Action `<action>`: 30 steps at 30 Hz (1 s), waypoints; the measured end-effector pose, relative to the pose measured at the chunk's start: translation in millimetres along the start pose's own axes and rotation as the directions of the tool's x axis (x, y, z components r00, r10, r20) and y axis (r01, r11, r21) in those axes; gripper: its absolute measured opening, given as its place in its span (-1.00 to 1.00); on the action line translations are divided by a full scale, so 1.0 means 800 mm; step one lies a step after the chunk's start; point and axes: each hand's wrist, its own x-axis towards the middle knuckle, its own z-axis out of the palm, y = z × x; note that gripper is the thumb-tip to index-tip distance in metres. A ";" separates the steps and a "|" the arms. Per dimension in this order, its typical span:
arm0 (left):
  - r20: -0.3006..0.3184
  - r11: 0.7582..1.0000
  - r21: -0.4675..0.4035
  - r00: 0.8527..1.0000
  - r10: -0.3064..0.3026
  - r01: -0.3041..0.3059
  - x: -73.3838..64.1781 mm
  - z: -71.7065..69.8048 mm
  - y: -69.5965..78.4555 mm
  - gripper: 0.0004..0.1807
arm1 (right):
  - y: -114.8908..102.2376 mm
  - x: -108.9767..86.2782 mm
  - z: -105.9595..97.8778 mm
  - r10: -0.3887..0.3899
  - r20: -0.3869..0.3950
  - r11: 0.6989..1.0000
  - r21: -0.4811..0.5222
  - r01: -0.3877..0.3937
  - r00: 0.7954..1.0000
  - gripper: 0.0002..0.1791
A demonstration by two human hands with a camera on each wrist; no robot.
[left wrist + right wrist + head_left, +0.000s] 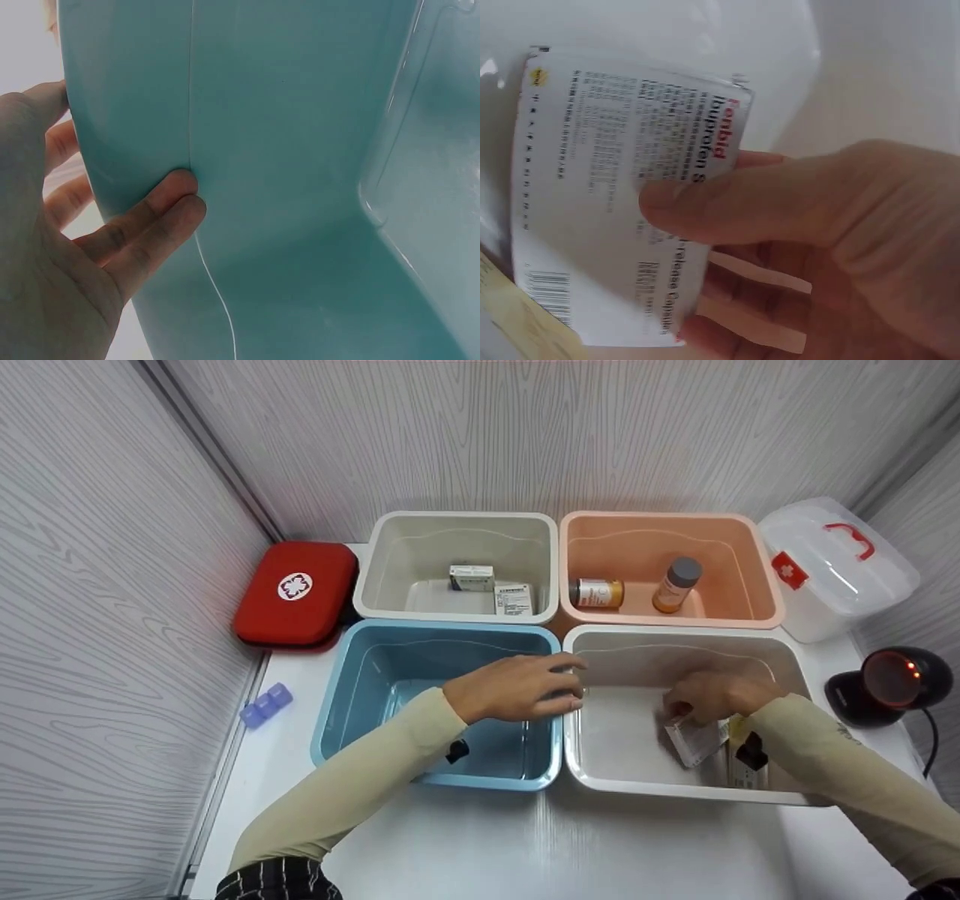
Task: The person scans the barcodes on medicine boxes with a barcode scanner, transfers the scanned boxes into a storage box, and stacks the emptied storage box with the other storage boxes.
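Note:
In the right grey-white bin [622,735], my right hand [716,697] pinches a white ibuprofen box [607,202] marked Fenbid, its thumb across the printed face and fingers behind. The box is tilted, close over the bin floor. Beside it lies another box with a yellow part [742,769], partly hidden by the right wrist. My left hand [517,688] is at the right rim of the blue bin [375,634], fingers loosely bent and holding nothing. In the left wrist view, two fingertips [184,199] overlap the blue wall and other fingers pass behind its edge.
Behind, a grey-white bin [551,547] holds two medicine boxes [472,578] and a peach bin [757,562] two bottles [677,584]. Left are a red case [300,566] and purple pill organizer [266,706]; right, a clear first-aid box [840,562] and black scanner [892,682].

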 end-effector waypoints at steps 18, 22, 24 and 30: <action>0.013 1.000 0.014 1.000 -0.011 0.011 0.003 0.001 0.000 -0.51 | -0.002 -0.062 -0.061 -0.200 -0.477 0.831 0.381 0.406 0.856 -0.59; 0.018 1.000 0.012 1.000 -0.017 0.017 0.003 0.002 -0.001 -0.51 | -0.001 -0.068 -0.059 -0.187 -0.509 0.823 0.386 0.417 0.840 -0.39; 0.017 1.000 0.009 1.000 -0.018 0.018 0.003 0.002 -0.001 -0.51 | 0.001 -0.072 -0.058 -0.176 -0.529 0.822 0.384 0.420 0.830 -0.36; 0.016 1.000 0.008 1.000 -0.016 0.016 0.003 0.001 -0.001 -0.50 | 0.010 -0.080 -0.053 -0.114 -0.603 0.802 0.414 0.431 0.790 -0.51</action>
